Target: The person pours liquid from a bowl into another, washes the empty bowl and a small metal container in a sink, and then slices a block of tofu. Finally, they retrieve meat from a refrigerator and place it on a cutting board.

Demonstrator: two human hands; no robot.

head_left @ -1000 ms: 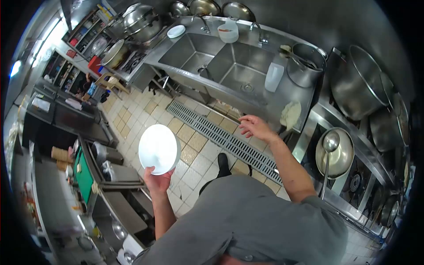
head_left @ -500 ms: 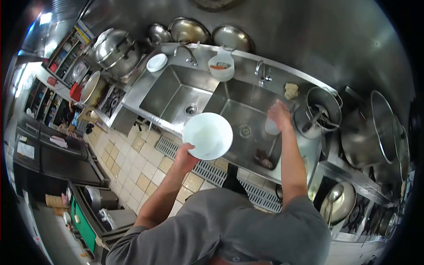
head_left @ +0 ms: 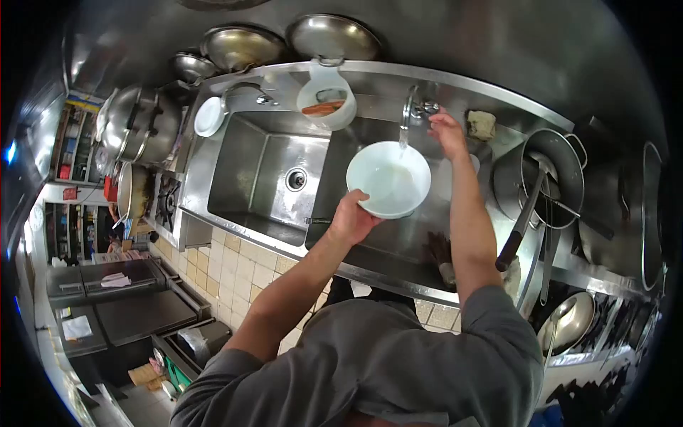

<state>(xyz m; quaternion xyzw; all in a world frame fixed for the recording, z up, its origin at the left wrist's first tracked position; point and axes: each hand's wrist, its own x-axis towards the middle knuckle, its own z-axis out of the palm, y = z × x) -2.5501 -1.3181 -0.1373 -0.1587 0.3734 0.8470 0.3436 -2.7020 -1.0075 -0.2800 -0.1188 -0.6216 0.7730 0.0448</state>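
Bowl (head_left: 388, 178), white and round, is held over the right basin (head_left: 398, 245) of a steel double sink, directly beneath the tap (head_left: 409, 114). A thin stream of water runs from the spout into it.

At the far left, stacked pots (head_left: 139, 128) stand at the end of the counter. A small plate (head_left: 210, 116) rests on the sink's corner, and the left basin (head_left: 242, 164) shows its round drain. A white tub (head_left: 326, 99) hangs on the back rail between the basins.

The left hand (head_left: 352, 217) grips the bowl, fingers closed on its near rim. The right hand (head_left: 447, 132) is raised to the tap, fingers seemingly curled on its handle, though that grip is small and hard to read. A brush (head_left: 441, 256) lies in the right basin beside the right forearm.

Further right, a rag (head_left: 482, 124) sits on the back ledge, and a pot (head_left: 551, 174) holds long-handled utensils.
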